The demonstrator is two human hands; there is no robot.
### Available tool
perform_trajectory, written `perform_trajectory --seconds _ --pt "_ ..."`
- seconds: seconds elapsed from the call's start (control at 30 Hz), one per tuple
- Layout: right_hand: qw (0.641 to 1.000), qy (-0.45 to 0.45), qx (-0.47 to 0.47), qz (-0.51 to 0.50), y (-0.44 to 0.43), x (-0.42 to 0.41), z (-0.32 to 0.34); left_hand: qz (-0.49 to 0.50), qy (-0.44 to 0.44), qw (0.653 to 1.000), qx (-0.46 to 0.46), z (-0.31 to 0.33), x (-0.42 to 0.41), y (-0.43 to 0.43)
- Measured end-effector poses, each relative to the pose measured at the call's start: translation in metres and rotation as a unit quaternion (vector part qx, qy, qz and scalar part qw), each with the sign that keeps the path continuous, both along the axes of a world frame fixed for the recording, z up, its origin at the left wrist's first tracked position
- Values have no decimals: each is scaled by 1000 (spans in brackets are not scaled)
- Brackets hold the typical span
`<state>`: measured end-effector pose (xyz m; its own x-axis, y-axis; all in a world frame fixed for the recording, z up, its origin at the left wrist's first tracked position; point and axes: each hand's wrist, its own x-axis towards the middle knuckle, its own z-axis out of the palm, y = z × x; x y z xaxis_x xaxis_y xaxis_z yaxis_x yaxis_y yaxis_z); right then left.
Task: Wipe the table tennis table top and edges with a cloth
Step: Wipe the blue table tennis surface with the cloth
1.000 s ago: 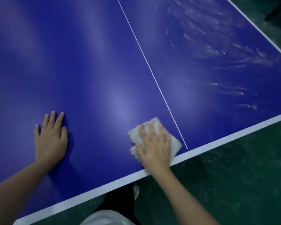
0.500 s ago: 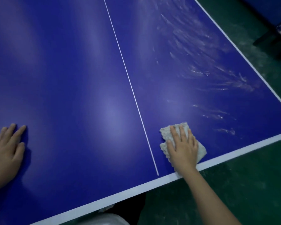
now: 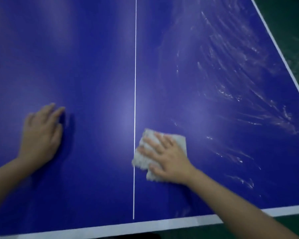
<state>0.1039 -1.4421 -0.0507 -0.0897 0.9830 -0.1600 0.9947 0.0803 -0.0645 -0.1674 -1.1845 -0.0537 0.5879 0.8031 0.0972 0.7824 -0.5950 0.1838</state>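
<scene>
Right hand (image 3: pixel 166 157) presses flat on a crumpled whitish cloth (image 3: pixel 179 141); left hand (image 3: pixel 41 135) rests flat on the streaked blue table (image 3: pixel 93 66).

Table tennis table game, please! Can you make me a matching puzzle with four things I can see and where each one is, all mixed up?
Things:
1. cloth
2. left hand
3. thin white line
4. smeary streaks

Where:
A. flat on the bare blue table top, left of the line
B. running up the middle
C. pressed under the right hand
D. spread over the right side

Pairs: 1-C, 2-A, 3-B, 4-D.
</scene>
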Motion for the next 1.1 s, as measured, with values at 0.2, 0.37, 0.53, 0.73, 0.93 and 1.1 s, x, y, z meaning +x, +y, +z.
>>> perform_trajectory --seconds 0.2,0.37,0.53,0.73,0.93,1.1 --pt "892 11 32 -450 91 131 -5 -31 -43 996 -75 3 122 -45" --pt "975 -3 5 -222 83 78 -3 51 8 995 -80 -13 165 -44" --pt "988 10 0 153 43 57 -3 68 29 996 -52 -17 174 -44" --pt "996 31 -15 77 169 143 -12 88 47 993 -60 -12 175 -44" --pt "926 -22 112 -360 206 374 -14 101 44 992 -68 -9 177 -47" --pt "885 -33 61 -461 218 422 -15 104 36 991 -70 -7 179 -47"
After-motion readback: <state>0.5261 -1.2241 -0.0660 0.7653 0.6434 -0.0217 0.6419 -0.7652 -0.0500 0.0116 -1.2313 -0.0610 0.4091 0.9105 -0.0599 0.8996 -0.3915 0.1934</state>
